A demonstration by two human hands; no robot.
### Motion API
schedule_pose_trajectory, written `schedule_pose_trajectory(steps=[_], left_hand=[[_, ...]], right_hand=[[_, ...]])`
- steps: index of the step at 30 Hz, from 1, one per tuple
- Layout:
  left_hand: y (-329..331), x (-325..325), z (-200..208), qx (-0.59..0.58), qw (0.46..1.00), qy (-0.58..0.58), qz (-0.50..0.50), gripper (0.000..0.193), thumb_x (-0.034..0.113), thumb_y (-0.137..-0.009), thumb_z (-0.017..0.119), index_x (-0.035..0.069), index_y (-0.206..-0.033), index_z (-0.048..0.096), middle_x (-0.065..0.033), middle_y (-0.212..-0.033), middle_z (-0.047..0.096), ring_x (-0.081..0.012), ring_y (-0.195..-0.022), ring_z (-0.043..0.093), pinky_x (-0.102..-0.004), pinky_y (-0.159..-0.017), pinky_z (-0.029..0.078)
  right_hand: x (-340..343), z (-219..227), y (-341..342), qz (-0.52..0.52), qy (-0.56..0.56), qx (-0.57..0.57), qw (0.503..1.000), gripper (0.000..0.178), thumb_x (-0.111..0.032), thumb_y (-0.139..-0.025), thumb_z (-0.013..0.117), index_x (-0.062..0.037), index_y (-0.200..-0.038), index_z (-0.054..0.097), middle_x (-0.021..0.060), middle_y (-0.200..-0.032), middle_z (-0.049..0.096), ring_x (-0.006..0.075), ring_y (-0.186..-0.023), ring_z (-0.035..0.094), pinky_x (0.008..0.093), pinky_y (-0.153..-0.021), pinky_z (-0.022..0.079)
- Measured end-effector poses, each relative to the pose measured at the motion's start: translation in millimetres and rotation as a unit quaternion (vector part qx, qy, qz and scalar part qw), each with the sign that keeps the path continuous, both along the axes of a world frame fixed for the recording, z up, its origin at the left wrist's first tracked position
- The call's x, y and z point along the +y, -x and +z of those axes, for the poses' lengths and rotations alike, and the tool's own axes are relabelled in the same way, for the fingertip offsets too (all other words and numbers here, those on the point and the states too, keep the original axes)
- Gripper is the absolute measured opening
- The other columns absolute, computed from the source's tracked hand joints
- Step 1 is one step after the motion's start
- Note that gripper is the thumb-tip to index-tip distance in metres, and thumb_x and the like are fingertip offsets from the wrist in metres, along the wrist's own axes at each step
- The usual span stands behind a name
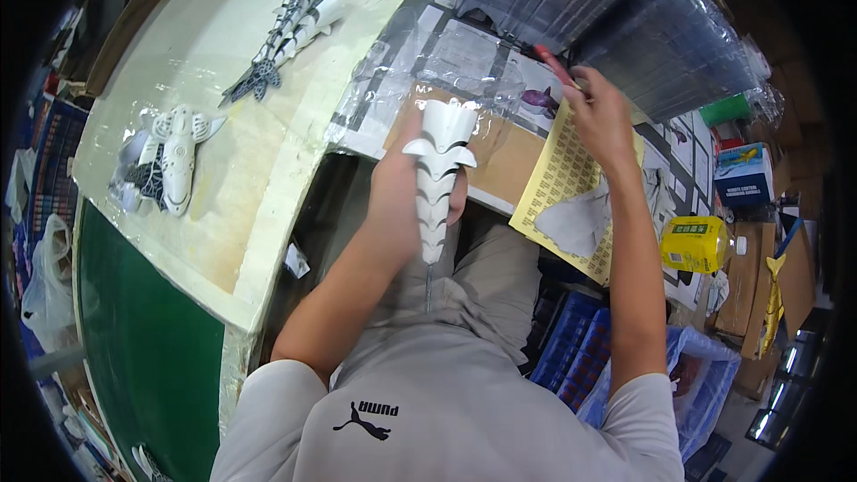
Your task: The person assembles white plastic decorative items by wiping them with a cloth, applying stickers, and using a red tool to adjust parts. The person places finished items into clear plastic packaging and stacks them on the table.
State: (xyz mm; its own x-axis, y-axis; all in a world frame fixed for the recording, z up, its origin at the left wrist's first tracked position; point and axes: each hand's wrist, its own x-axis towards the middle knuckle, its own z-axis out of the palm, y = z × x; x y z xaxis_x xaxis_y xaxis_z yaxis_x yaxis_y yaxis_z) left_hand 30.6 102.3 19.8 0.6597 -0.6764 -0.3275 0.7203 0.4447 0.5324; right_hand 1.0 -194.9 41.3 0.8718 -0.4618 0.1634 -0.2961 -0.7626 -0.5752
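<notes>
My left hand (pixel 395 201) is closed around a white segmented tail piece (pixel 436 180), like part of a toy fish, held over my lap. Its wide end points away from me, and a thin grey strip hangs from the narrow end. Farther right, my right hand (pixel 600 116) grips a red-handled tool (pixel 552 62) above the table. The tool's dark working end lies near the plastic trays, and its kind is hard to make out. Beneath my right forearm are a yellow sheet of small labels (pixel 558 183) and a crumpled white cloth or paper (pixel 571 221).
On the pale table at left lie black-and-white segmented tails (pixel 286 31) and a white spotted toy body (pixel 180 161). Clear plastic trays (pixel 661 45) are stacked at the far right. A yellow bottle (pixel 694 244) and a blue box (pixel 743 177) stand on the right.
</notes>
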Motion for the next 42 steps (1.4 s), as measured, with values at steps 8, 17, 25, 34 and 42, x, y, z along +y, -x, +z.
schedule_pose_trajectory(steps=[8,17,25,34,42], left_hand=[[10.4,-5.1,-0.6,-0.013,0.999,0.006,-0.031,0.06,0.059,-0.11,0.042,0.007,-0.1,0.069,-0.0123,-0.061,0.063,-0.0219,-0.045,0.057,-0.0343,-0.039,0.043],[28.3,-8.5,-4.3,0.018,0.997,0.014,-0.068,0.059,0.058,-0.111,0.041,0.006,-0.102,0.068,-0.0115,-0.061,0.063,-0.0218,-0.044,0.056,-0.0344,-0.037,0.042],[43.9,-4.8,14.0,-0.016,0.995,-0.064,-0.08,0.061,0.053,-0.114,0.032,0.005,-0.102,0.068,-0.0105,-0.056,0.058,-0.0213,-0.036,0.048,-0.0319,-0.033,0.039],[49.4,1.0,13.0,-0.027,0.996,-0.05,-0.066,0.048,0.048,-0.114,0.04,0.005,-0.115,0.062,-0.0099,-0.071,0.064,-0.0184,-0.045,0.058,-0.0313,-0.037,0.042],[47.2,0.7,13.0,-0.017,0.999,-0.026,-0.042,0.042,0.044,-0.114,0.042,0.006,-0.118,0.061,-0.0094,-0.074,0.065,-0.0203,-0.046,0.06,-0.0322,-0.037,0.043]], right_hand=[[76.6,25.1,102.1,0.045,-0.4,-0.091,0.911,0.027,-0.019,-0.11,0.06,0.0043,-0.124,0.064,0.0075,-0.088,0.07,0.0132,-0.07,0.07,0.0266,-0.062,0.06],[117.6,25.8,136.1,0.065,-0.432,-0.028,0.899,0.025,-0.024,-0.109,0.064,-0.0009,-0.1,0.067,0.0038,-0.07,0.067,0.0079,-0.053,0.06,0.0221,-0.052,0.047],[133.9,36.5,134.5,0.169,-0.212,-0.086,0.959,0.033,-0.018,-0.109,0.06,-0.0006,-0.138,0.063,0.0095,-0.092,0.076,0.0123,-0.08,0.07,0.0273,-0.067,0.054],[145.4,27.1,123.0,0.138,0.089,-0.188,0.968,0.021,-0.015,-0.099,0.074,-0.0089,-0.119,0.077,0.0098,-0.081,0.072,0.0253,-0.063,0.068,0.035,-0.056,0.052],[145.1,24.7,123.6,0.141,0.147,-0.198,0.959,0.021,-0.014,-0.096,0.075,-0.0129,-0.117,0.078,0.0064,-0.067,0.061,0.0216,-0.053,0.06,0.0363,-0.048,0.044]])
